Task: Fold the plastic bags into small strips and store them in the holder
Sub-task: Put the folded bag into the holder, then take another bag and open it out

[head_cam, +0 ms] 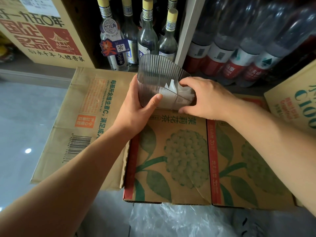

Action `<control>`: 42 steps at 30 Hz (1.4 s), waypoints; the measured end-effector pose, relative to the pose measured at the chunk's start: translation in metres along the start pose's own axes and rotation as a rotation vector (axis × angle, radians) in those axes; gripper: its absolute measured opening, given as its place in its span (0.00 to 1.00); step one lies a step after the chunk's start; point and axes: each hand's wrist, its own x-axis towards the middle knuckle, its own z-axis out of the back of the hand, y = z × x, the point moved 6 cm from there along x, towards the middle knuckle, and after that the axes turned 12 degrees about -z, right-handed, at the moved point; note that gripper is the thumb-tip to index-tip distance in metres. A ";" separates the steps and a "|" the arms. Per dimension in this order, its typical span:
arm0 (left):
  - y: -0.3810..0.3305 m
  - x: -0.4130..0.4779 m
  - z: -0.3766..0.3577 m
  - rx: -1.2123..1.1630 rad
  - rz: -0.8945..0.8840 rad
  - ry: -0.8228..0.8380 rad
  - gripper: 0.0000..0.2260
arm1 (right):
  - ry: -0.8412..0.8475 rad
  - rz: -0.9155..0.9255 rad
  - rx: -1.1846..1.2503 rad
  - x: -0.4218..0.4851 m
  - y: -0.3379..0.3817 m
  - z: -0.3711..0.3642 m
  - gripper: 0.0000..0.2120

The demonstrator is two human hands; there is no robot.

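Note:
A clear ribbed plastic holder (159, 74) stands on a flattened cardboard box (171, 151). My left hand (136, 106) grips its left side, thumb across the front wall. My right hand (205, 98) curls round the holder's right side, fingers reaching in at the rim. Folded white plastic bags (172, 93) sit inside the holder, against its right half. A loose clear plastic bag (179, 221) lies crumpled on the floor below the box's near edge.
Glass liquor bottles (148, 35) and shrink-wrapped water bottles (239, 48) stand just behind the holder. Printed cartons sit at upper left (39, 31) and right (294, 93). Another flat carton (82, 125) lies at left on the grey tile floor (25, 117).

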 end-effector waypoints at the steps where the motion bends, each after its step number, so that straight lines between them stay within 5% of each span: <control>1: -0.001 -0.001 0.001 -0.003 0.008 0.010 0.18 | -0.038 -0.009 0.013 -0.004 -0.001 0.004 0.38; 5: 0.001 -0.014 0.006 0.004 0.083 0.034 0.30 | -0.193 -0.046 0.096 -0.029 -0.008 0.015 0.32; 9: -0.006 -0.039 0.015 0.156 0.162 -0.002 0.28 | -0.254 -0.091 0.262 -0.071 -0.012 0.003 0.21; 19: -0.067 -0.112 0.025 0.326 0.149 0.124 0.03 | -0.078 -0.070 0.273 -0.188 0.026 -0.055 0.11; 25: -0.076 -0.187 0.009 0.359 0.079 0.414 0.03 | 0.204 -0.027 0.271 -0.241 0.052 -0.117 0.06; 32: 0.008 -0.302 0.002 0.518 0.585 0.716 0.11 | 0.241 -0.022 0.000 -0.271 0.030 -0.184 0.11; 37: 0.052 -0.330 -0.004 0.293 0.889 0.463 0.30 | 0.048 -0.043 -0.098 -0.270 0.027 -0.204 0.18; 42: 0.073 -0.333 -0.023 0.176 0.915 0.390 0.13 | 0.039 -0.233 -0.095 -0.254 0.024 -0.222 0.27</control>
